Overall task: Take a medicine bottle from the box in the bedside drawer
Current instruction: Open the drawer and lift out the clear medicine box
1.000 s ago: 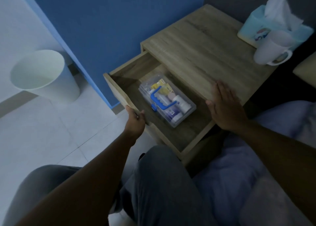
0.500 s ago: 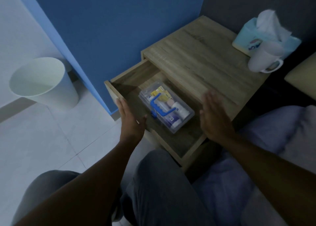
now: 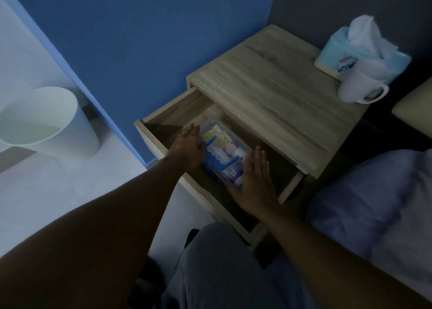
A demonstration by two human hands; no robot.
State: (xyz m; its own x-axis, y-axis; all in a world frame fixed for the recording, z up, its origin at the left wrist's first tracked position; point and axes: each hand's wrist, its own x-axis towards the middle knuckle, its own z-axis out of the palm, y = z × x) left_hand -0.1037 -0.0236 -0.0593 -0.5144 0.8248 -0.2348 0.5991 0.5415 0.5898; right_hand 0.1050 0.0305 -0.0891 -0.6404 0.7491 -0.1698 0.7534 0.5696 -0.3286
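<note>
The wooden bedside drawer stands pulled out. Inside it lies a clear plastic box with a blue handle, holding small medicine bottles and packets. My left hand is inside the drawer at the box's left side, fingers spread, touching or nearly touching it. My right hand lies flat and open at the box's right end, covering its near corner. Neither hand grips the box. The room is dim, so single bottles are hard to make out.
The bedside table top carries a white mug and a light blue tissue box at its far right. A white waste bin stands on the tiled floor at left. My knees and a bed's blue bedding are close below.
My left hand left the drawer's front edge and went into the drawer beside the box. My right hand came off the table's edge and down to the box's right end.
</note>
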